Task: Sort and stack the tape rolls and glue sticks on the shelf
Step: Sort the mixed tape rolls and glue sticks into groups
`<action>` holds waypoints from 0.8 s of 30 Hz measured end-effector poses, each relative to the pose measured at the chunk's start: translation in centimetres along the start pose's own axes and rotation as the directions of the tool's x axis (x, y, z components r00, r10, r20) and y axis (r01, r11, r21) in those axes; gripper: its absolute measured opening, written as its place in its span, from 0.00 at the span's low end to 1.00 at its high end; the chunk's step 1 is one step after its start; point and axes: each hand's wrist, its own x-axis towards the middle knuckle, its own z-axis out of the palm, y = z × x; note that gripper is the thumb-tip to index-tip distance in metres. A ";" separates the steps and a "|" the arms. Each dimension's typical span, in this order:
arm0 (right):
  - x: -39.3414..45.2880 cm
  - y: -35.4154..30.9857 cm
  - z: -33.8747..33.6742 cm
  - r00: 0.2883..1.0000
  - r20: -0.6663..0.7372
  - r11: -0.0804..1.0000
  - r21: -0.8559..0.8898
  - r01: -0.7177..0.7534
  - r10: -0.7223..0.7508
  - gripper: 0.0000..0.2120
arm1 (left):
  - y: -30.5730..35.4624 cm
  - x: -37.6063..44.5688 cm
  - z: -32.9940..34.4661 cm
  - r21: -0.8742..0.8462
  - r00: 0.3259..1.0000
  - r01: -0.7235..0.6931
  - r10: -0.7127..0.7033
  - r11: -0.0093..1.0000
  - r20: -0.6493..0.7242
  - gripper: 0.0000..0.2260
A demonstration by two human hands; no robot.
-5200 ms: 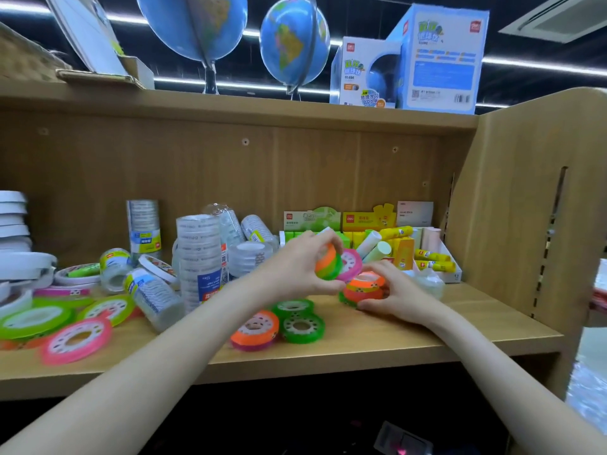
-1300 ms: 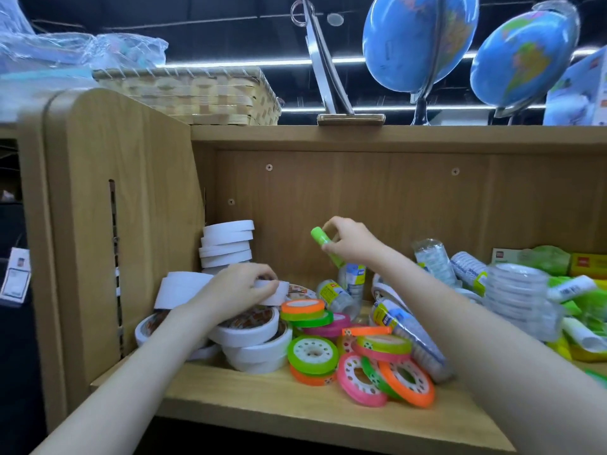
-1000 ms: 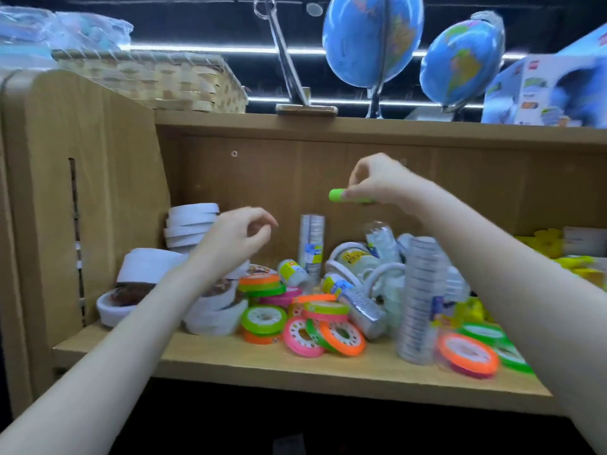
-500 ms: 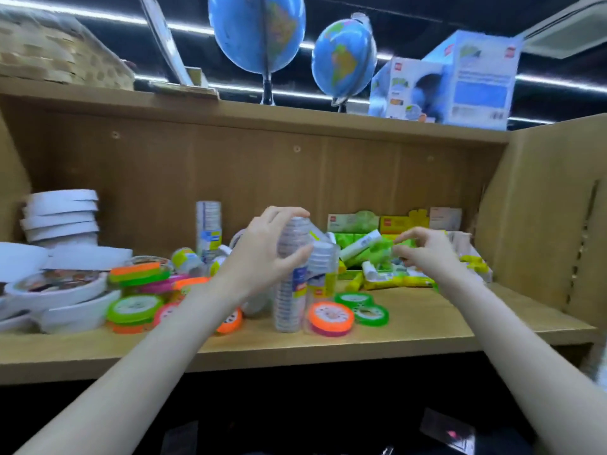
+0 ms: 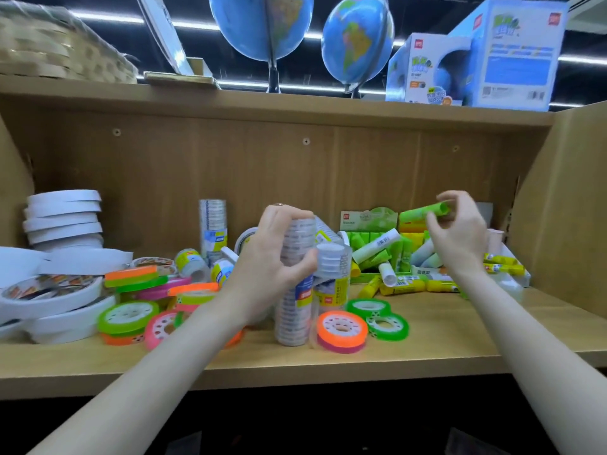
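Wooden shelf (image 5: 460, 336) is carrying loose stock, smooth laminate board with a back panel and side walls. Left hand (image 5: 279, 257) is curling round a tall column of clear tape rolls (image 5: 294, 307) standing upright at mid-shelf; a shorter wrapped clear stack (image 5: 331, 277) is touching it on the right. Right hand (image 5: 460, 228) is pinching a green glue stick (image 5: 423, 211), a plain cylinder, lifted above the glue stick display box (image 5: 371, 221) at the back right. That cardboard box is holding green and white sticks lying jumbled; yellow glue sticks (image 5: 407, 285) are lying just in front of it. Flat neon tape rolls, an orange one (image 5: 341, 328) and two green ones (image 5: 377, 315), are lying beside the clear column. More neon rolls (image 5: 131, 318) are crowding the left, next to wide white tape rolls (image 5: 62, 221) stacked high. Above, on the top board: two blue globes (image 5: 356, 41), a woven basket (image 5: 59, 50), printed cartons (image 5: 505, 54)
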 end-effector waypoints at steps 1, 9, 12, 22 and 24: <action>-0.1 -0.5 0.2 0.998 0.040 0.999 0.034 0.037 -0.038 0.09 | -0.1 0.0 0.0 -0.009 1.000 -0.002 0.002 1.000 0.000 0.13; 0.5 -1.4 4.6 0.942 0.336 0.992 -0.125 0.035 0.009 0.07 | -0.3 -0.1 -0.1 -0.020 1.000 -0.012 0.012 1.000 0.011 0.15; 0.4 -1.5 5.6 0.905 0.420 0.905 -0.410 0.116 0.074 0.09 | -0.2 0.0 -0.2 -0.005 0.999 -0.006 0.006 1.000 0.034 0.15; -1.0 -3.7 1.8 0.925 0.380 0.999 0.037 -0.015 -0.001 0.09 | -0.5 0.4 -0.8 0.041 0.996 0.004 -0.008 0.999 0.086 0.16; -2.3 -5.4 0.5 0.809 0.583 0.969 0.234 -0.077 -0.076 0.07 | -0.7 0.6 -1.4 0.091 0.993 0.013 -0.023 0.996 0.115 0.19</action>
